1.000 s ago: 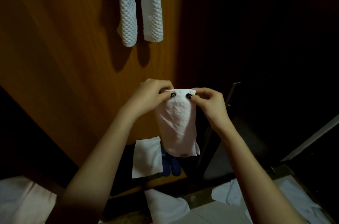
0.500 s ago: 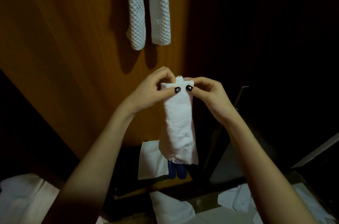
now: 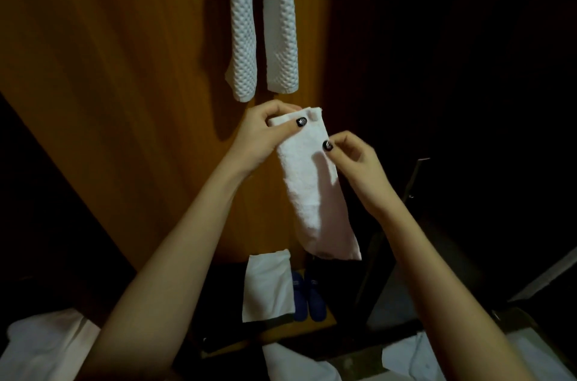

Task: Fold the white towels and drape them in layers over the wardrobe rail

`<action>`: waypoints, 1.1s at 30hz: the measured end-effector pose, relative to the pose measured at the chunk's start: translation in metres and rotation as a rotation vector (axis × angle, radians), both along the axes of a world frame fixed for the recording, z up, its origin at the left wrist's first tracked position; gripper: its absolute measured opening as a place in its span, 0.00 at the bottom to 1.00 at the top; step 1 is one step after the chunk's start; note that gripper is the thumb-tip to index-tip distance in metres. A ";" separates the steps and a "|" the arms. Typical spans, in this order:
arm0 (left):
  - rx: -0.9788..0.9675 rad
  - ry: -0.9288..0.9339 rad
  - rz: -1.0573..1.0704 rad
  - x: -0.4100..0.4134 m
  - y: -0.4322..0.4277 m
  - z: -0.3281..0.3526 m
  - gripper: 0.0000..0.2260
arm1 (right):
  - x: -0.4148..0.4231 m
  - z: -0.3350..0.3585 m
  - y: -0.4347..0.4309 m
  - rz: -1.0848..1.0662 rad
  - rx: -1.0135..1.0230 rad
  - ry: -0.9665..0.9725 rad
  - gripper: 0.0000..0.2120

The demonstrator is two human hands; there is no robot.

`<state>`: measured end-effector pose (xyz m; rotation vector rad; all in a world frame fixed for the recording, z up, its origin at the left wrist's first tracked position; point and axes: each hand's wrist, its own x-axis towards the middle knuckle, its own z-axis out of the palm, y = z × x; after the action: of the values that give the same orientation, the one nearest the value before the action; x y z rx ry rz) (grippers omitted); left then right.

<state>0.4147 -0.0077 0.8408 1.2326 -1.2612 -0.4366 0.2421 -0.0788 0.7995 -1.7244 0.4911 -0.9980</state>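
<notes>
Dim wardrobe interior: smooth orange-brown wood panel behind the grip, black recess off to its right. Hanging straight above the grip, two narrow strips of white waffle-weave towel, bumpy in texture. In the grip, a white terry towel, folded to a long narrow band, soft and nubbly, drooping below. Clamped at its top end by the left hand, thumb across the front; pinched just lower on the edge by the right hand. Well beneath, a flat white cloth beside blue slippers
</notes>
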 end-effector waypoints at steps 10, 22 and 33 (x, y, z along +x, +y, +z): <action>-0.108 0.159 0.165 0.008 -0.036 0.042 0.06 | 0.002 -0.031 0.002 -0.263 -0.235 0.172 0.15; -0.163 0.338 0.260 0.015 -0.076 0.065 0.07 | -0.034 -0.042 -0.039 -0.282 -0.094 0.122 0.09; -0.190 0.455 0.224 0.024 -0.103 0.075 0.07 | -0.061 -0.024 -0.076 -0.027 0.040 -0.025 0.12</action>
<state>0.4391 -0.1109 0.9153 1.0252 -0.7495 -0.3948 0.1810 -0.1543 0.7755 -1.6713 0.5160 -1.0212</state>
